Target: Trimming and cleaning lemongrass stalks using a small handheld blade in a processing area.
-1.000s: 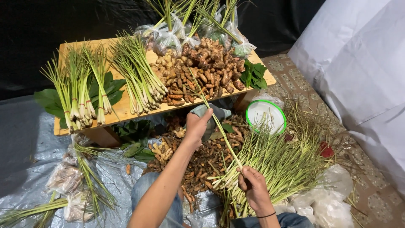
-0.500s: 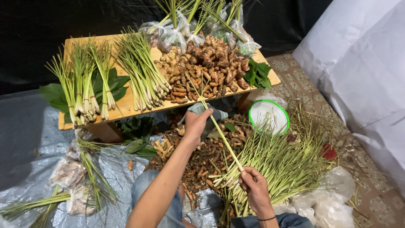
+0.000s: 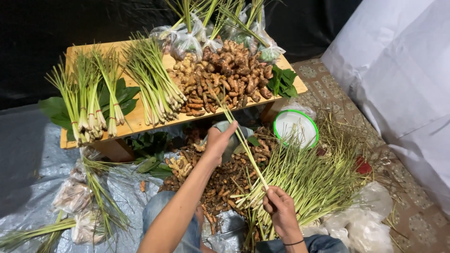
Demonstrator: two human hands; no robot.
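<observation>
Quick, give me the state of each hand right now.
Left hand: stretched forward, fingers curled around the upper part of a long green lemongrass stalk.
Right hand: closed, pinching the pale lower end of that stalk.

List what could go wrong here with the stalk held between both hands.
The right hand grips the lemongrass stalk only at its base, so it could slip or bend. Its tip reaches the root pile at the table edge and might knock roots off. The left hand works above the floor roots, where a dropped stalk could get mixed in.
</observation>
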